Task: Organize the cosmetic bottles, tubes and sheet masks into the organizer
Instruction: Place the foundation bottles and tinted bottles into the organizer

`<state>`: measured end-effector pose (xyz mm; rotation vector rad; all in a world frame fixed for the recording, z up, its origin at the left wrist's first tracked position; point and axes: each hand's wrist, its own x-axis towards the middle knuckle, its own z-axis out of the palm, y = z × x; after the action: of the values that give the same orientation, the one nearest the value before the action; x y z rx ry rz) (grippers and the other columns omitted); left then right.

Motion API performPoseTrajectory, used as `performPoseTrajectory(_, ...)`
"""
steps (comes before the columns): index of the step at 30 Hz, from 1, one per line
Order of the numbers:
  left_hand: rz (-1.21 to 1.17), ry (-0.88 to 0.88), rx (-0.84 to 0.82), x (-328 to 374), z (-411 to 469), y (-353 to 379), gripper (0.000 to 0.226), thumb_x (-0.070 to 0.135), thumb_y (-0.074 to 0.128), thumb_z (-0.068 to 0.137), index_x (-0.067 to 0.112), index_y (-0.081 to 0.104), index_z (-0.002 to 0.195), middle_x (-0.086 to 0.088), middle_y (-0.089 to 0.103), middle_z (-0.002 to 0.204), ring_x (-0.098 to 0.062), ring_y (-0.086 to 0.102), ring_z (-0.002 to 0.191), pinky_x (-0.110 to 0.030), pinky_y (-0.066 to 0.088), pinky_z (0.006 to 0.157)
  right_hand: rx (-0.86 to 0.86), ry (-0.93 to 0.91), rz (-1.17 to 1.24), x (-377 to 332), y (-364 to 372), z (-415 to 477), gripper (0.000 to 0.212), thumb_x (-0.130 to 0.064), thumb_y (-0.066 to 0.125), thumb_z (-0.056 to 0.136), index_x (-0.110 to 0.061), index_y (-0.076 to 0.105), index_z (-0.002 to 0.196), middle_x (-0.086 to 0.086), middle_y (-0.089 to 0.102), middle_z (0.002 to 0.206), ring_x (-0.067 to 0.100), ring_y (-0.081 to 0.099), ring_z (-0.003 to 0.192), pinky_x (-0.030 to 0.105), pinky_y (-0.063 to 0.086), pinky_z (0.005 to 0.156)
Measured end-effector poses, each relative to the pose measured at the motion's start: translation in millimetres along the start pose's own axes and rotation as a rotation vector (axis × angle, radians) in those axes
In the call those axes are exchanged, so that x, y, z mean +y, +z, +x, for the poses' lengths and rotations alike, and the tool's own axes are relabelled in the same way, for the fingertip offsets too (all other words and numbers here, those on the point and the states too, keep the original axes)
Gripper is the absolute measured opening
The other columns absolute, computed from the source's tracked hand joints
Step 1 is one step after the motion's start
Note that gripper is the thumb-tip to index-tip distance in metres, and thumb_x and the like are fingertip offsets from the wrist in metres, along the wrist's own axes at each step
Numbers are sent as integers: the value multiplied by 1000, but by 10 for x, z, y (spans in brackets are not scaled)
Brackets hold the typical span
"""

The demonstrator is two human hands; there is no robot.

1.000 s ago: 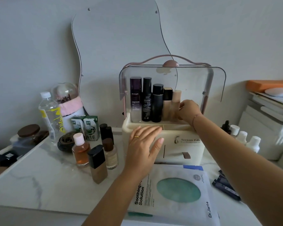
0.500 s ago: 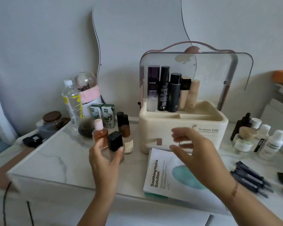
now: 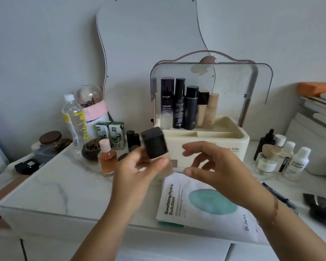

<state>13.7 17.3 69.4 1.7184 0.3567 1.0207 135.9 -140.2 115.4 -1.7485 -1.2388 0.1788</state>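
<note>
My left hand [image 3: 137,172] holds a foundation bottle with a square black cap [image 3: 154,145], lifted and tilted in front of the cream organizer [image 3: 233,140]. Just to the right of the bottle hovers my right hand [image 3: 215,166], fingers spread, holding nothing. The organizer's clear lid [image 3: 262,81] is raised, and several tall bottles [image 3: 184,106] stand in its back row. A stack of sheet masks [image 3: 205,208] lies on the tabletop in front of it. An orange-liquid bottle with a pink cap [image 3: 107,157] stands to the left.
Small white and dark bottles [image 3: 282,157] stand right of the organizer, dark tubes [image 3: 282,196] near them. On the left are a water bottle [image 3: 74,119], two green cartons [image 3: 111,134], a dark bowl [image 3: 91,150] and a jar [image 3: 50,139]. A wavy mirror [image 3: 149,44] leans behind.
My left hand picked the black-capped bottle off the table and raised it toward the organizer. My right hand drew back from the organizer's back row and now hovers beside the bottle.
</note>
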Motion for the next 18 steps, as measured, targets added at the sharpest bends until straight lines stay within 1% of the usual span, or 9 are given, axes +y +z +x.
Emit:
performPoseTrajectory(2,-41,8,-125,257,125,238,44,56,73,63,37,70,102,10,75,97,-12,69,96,-43,53,87,-31,-45,17,-115,-134,76,44,-29,78,69,-31,64,111,-13,69,99,17,63,71,28,55,67)
performPoseTrajectory(3,-49,17,-158,362,197,357,45,57,74,63,36,70,102,9,74,98,-14,68,97,-46,53,87,-9,-49,20,-146,-213,114,41,-30,77,69,-31,65,108,-10,71,96,25,62,69,34,54,65)
performPoseTrajectory(5,-23,68,-190,509,346,574,44,58,73,65,37,68,102,12,72,101,-6,65,99,-36,51,86,69,-35,29,-153,-391,186,34,-37,75,65,-31,68,99,-4,72,84,25,61,61,36,53,57)
performPoseTrajectory(7,56,138,-202,556,505,760,38,57,71,72,37,66,104,17,66,110,7,57,103,-17,44,85,116,-13,15,-103,-549,278,26,-36,75,66,-30,69,91,-5,71,73,9,59,53,21,51,52)
performPoseTrajectory(9,210,217,-169,485,628,883,42,52,63,81,31,60,117,19,56,121,8,48,110,-6,37,90,207,37,-50,2,-646,436,17,-29,74,73,-27,65,87,-5,69,68,2,61,51,12,50,51)
performPoseTrajectory(11,353,245,-126,304,654,937,50,48,55,88,19,56,129,10,55,127,-3,46,119,-13,35,100,358,116,-91,155,-699,651,18,-24,74,77,-19,63,90,-4,67,72,4,62,51,10,48,47)
performPoseTrajectory(13,497,299,-124,85,607,937,47,47,49,92,16,61,125,2,63,124,-14,54,119,-32,36,105,454,197,-87,305,-733,879,24,-19,71,79,-13,60,98,0,67,80,11,65,56,15,51,47)
performPoseTrajectory(14,577,342,-145,-20,572,926,47,49,46,93,17,63,123,3,65,123,-15,55,119,-34,32,108,472,241,-116,377,-748,990,23,-19,68,80,-10,58,99,2,67,80,14,66,57,20,53,47)
performPoseTrajectory(18,646,456,-202,-241,552,865,53,58,34,93,26,57,129,13,57,133,4,40,123,-16,5,111,354,435,-557,606,-779,1320,11,-6,58,81,-5,48,87,7,61,79,17,57,57,21,37,42)
